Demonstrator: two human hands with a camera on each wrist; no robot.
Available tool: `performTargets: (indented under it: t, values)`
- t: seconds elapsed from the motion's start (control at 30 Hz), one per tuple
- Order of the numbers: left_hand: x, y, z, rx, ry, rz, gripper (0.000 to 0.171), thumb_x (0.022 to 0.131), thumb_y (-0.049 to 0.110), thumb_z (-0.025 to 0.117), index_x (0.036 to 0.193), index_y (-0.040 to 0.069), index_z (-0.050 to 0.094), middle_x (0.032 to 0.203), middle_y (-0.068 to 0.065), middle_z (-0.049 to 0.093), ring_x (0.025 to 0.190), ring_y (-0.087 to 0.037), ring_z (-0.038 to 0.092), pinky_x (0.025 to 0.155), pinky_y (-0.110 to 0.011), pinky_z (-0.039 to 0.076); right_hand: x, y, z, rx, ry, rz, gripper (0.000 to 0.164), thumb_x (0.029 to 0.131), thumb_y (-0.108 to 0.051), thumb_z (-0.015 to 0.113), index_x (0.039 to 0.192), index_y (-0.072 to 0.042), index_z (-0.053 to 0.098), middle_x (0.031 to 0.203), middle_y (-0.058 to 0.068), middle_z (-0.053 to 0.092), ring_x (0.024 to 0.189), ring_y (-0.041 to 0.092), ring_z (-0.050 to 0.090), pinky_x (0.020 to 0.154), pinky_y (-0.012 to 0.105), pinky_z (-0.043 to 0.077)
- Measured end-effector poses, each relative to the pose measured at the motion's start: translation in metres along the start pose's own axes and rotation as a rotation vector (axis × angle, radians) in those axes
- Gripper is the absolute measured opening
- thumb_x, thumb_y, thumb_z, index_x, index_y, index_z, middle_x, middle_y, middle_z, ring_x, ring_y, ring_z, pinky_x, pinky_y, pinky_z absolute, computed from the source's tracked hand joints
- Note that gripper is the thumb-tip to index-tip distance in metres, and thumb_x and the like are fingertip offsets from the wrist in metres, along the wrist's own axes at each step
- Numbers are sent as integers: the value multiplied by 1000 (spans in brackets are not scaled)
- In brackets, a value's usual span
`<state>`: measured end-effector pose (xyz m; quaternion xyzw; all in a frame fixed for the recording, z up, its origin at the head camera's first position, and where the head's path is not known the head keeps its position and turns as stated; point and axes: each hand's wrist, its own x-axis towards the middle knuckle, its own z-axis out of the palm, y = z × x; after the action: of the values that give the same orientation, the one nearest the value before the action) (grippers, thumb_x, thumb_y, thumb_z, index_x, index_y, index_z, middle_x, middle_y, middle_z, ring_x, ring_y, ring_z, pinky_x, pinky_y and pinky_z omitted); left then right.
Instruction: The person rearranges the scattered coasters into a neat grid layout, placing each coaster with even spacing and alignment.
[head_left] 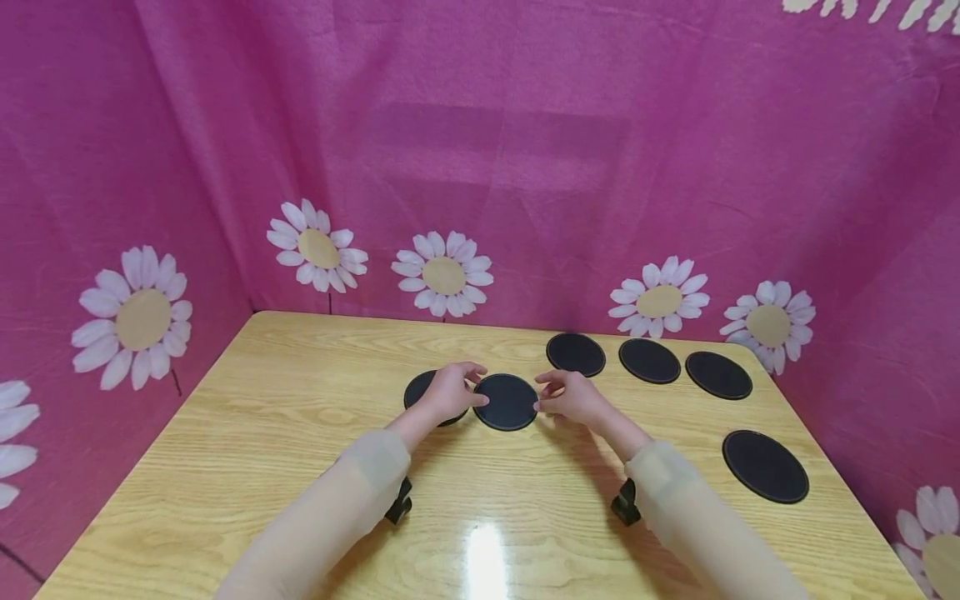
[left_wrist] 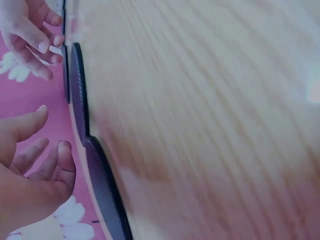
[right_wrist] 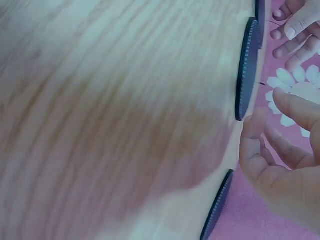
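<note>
Coaster, centre (head_left: 506,402): round, black, with a stitched rim; lies flat at the middle of the head frame, between the two hands.
Left hand (head_left: 450,392): left of the centre coaster, thumb parted from loosely bent fingers, nothing pinched; thumb tip at the coaster's left edge, contact cannot be told.
Right hand (head_left: 573,396): right of the same coaster, fingers relaxed and apart, nothing pinched; fingertips at the right edge, contact likewise unclear.
Second coaster (head_left: 416,393): matching, just left of the centre one, partly hidden by the left hand.
Back-row coasters (head_left: 649,360): three, matching, side by side along the table's far edge, upper right.
Lone coaster (head_left: 765,467): matching, right of frame, near the table's right edge.
Table (head_left: 225,467): pale wood-grain top, bright glare at bottom centre.
Cloth (head_left: 487,158): magenta, behind and at both sides, printed with white daisies (head_left: 442,275), yellow-centred.
Sleeves (head_left: 322,517): pale, on both arms.
</note>
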<state>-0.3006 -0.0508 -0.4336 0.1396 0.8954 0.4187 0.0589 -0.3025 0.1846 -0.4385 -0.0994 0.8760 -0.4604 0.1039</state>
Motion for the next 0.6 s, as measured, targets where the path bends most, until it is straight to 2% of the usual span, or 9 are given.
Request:
performTargets:
  t: [0.1,0.27,0.47,0.6]
  values:
    - [-3,6,0,-15,-5,-8,45,82,9,72,124,3,59,114,-15,63,95,-26,60,82,-36,51,-5,-5,-7,-11,-7,-6,48,80,-4,71,124,7,54,101,22,59,67,20,62,58,38,56]
    - [-9,16,-1,-54,4,-2,44,82,12,73,123,2,59,116,-16,62,100,-29,60,85,-37,51,-15,-12,-19,-14,-8,-13,47,82,-4,70,125,6,53,111,27,56,82,20,62,64,41,57]
    - [-18,33,-2,-136,33,7,43,82,14,73,122,4,60,118,-18,62,102,-30,61,87,-37,50,-29,-15,-36,-3,18,-30,46,84,-8,69,127,2,54,118,27,55,91,22,62,70,37,57]
    - [-23,40,2,-162,61,21,42,82,15,73,121,5,61,117,-16,63,98,-25,61,84,-34,51,-39,-16,-48,-20,41,-47,48,86,-13,69,129,0,53,118,24,55,95,25,62,72,33,57]
